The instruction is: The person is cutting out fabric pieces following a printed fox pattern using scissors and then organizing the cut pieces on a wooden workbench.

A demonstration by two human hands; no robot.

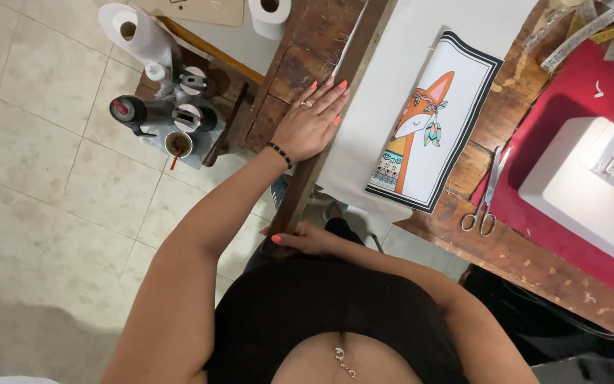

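Wooden and long, a straightedge [325,131] runs diagonally across the head view, from the far edge of a worn brown desk [300,64] down toward the person's body. The left hand [312,121] lies flat on it partway along, palm down, fingers [328,89] stretched out straight and slightly apart, pressing rather than gripping; the nails are orange, and a dark bead bracelet [279,154] circles the wrist. The right hand [307,239] is at the near end of the straightedge, close against the body, its fingers curled around the end with the thumb on top. Just to the right of the straightedge lies cream fabric [385,92], hanging over the desk's near edge. On this fabric rests a printed panel [431,124] showing an orange fox inside a black border. Farther right, scissors [487,195] lie closed on the desk beside a red mat [570,107] carrying a white sewing machine [584,185]. A low stool [175,117] on the tiled floor holds tools and a cup.
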